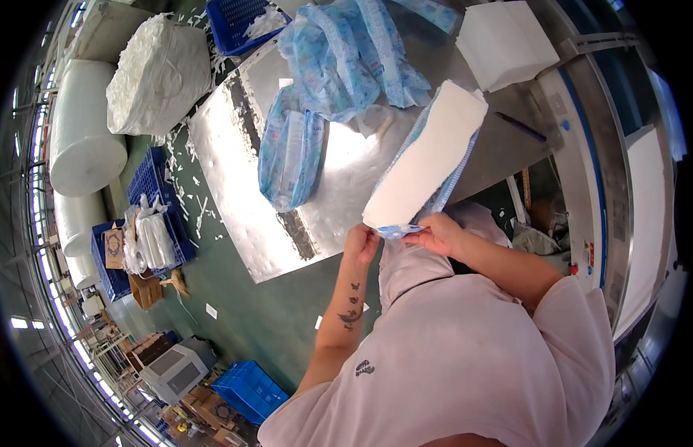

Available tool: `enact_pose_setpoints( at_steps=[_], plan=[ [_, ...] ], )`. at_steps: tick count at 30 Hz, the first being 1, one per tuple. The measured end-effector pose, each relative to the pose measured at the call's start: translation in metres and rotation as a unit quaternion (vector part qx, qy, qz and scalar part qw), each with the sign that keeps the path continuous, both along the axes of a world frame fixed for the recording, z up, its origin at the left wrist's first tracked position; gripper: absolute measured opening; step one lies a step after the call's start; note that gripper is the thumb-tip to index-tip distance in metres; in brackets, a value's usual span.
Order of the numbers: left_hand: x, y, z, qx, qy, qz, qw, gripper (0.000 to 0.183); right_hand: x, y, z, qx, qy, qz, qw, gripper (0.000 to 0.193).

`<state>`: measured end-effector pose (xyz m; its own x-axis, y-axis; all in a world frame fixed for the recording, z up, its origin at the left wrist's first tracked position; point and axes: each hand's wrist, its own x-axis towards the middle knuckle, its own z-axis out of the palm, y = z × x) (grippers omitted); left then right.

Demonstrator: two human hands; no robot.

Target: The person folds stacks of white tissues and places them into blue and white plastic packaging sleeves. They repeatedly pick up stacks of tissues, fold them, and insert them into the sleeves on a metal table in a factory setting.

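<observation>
A long white stack of soft sheets (428, 153) lies at a slant, its near end at the front edge of the metal table. Blue printed plastic film of a bag (458, 173) shows along both its sides and across its near end. My left hand (361, 244) is closed on the left corner of the film at that end. Fingers of my right hand (438, 235) pinch the film's right corner. Left of the stack lies a blue plastic package (290, 153), with a heap of blue printed bags (339, 59) behind it.
Another white stack (503, 45) stands at the table's far right, near a dark pen-like stick (520, 127). Machine rails (585, 171) border the right side. Blue crates (238, 22), a large white sack (160, 78) and big wrapped rolls (86, 127) stand left, among paper scraps on the green floor.
</observation>
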<state>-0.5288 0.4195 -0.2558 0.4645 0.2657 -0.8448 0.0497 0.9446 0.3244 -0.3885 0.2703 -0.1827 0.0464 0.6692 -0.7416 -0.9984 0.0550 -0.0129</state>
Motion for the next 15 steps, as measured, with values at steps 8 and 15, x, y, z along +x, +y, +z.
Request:
enact_pose_setpoints(
  at_steps=[8,15],
  plan=[
    [0.007,0.001,0.02,0.017,-0.064,-0.01,0.998,0.027,-0.005,-0.001,-0.039,-0.045,-0.221,0.087,0.97,0.036],
    [-0.027,0.062,0.029,0.169,-0.103,0.024,0.98,0.027,0.081,-0.012,-0.058,-0.33,-0.473,-0.031,0.816,0.027]
  ],
)
